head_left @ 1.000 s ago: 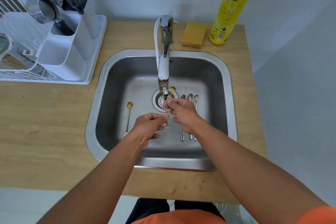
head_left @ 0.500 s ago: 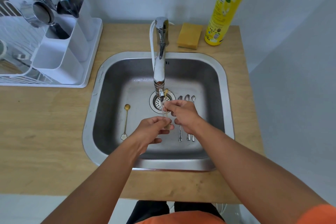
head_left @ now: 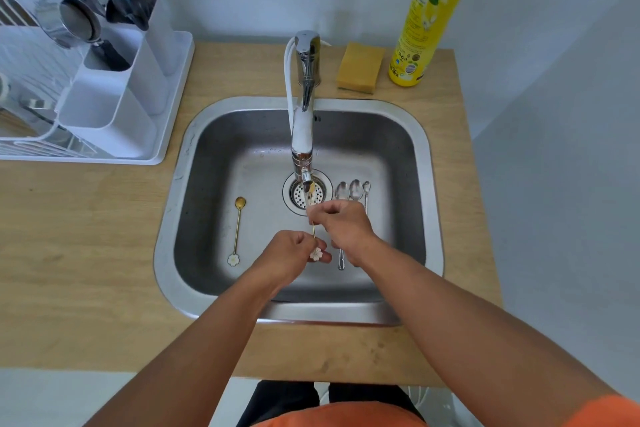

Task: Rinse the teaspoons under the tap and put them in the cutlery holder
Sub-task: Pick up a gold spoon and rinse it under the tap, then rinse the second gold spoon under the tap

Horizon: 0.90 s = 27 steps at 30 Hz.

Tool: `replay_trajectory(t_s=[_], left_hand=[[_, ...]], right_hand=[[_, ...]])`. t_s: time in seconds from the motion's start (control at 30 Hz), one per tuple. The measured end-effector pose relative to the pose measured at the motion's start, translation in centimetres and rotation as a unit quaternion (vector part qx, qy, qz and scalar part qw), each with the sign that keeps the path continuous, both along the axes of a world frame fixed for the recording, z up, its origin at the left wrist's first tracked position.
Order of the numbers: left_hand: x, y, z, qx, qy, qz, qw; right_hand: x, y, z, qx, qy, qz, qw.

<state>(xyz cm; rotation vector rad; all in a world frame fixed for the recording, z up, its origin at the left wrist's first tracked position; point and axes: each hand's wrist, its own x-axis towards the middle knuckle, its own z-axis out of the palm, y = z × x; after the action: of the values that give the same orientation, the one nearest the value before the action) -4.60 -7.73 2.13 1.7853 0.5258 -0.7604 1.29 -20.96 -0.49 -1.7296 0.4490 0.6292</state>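
Note:
A thin gold teaspoon (head_left: pixel 313 229) with a flower end is held over the sink (head_left: pixel 429 184), its bowl under the tap (head_left: pixel 304 135) spout above the drain. My left hand (head_left: pixel 294 253) pinches its flower end. My right hand (head_left: pixel 346 225) pinches the stem just below the bowl. A second gold flower teaspoon (head_left: pixel 237 229) lies on the sink floor at the left. Three silver teaspoons (head_left: pixel 355 191) lie side by side right of the drain, partly hidden by my right hand. The white cutlery holder (head_left: pixel 114 97) stands in the dish rack at the back left.
A yellow sponge (head_left: pixel 360 68) and a tall yellow dish-soap bottle (head_left: pixel 426 21) stand behind the sink at the right. The holder's rear compartments hold forks, spoons and a strainer (head_left: pixel 78 22). The wooden counter (head_left: pixel 69 253) surrounds the sink.
Both hands stay under the spout with the gold spoon; my left hand has shifted so the flower end now shows below its fingers. The view has tilted slightly.

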Motion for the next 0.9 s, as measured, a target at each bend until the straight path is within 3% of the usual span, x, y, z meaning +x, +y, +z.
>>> replay_trajectory(t_s=[0.2,0.37,0.6,0.9], left_hand=[[-0.5,0.6,-1.8,0.044,0.009,-0.062,0.997],[1.2,3.2,-2.5,0.211,-0.022,-0.095,0.973],[3.0,7.9,-2.0,0.405,-0.037,-0.065,0.911],[3.4,9.5,-3.2,0.448,-0.021,-0.081,0.89]], right_hand=[[-1.5,-0.8,-1.3,-0.101,-0.011,-0.018,0.995],[-0.2,-2.7,-1.6,-0.252,-0.025,-0.019,0.967],[2.4,-4.6,-2.1,-0.314,-0.023,-0.024,0.949],[2.3,-5.2,-3.2,-0.381,-0.003,-0.009,0.924]])
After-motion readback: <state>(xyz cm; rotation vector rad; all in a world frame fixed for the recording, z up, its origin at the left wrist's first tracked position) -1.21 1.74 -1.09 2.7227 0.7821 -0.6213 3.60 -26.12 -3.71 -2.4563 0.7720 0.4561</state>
